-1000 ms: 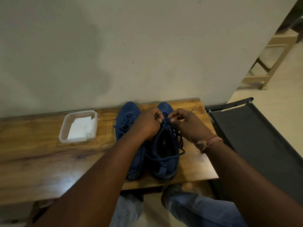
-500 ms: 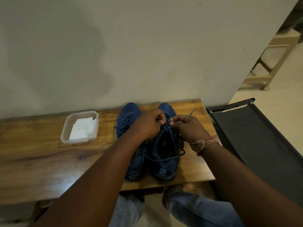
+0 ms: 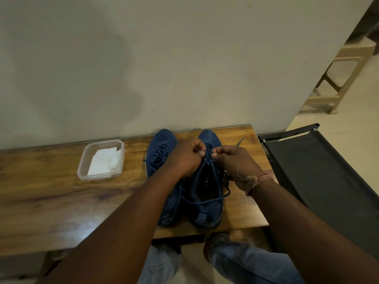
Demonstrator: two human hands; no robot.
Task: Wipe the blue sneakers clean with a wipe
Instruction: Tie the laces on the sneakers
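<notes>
Over the bench (image 3: 51, 201), both hands, left (image 3: 185, 158) and right (image 3: 235, 162), pinch the right sneaker's lace (image 3: 205, 177); best worked gently, eyelet by eyelet, before wiping.

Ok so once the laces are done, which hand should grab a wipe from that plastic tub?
Probably the left hand. The plastic tub of white wipes sits on the bench to the left of both sneakers, on that hand's side. The right hand would have to cross over the shoes.
</notes>
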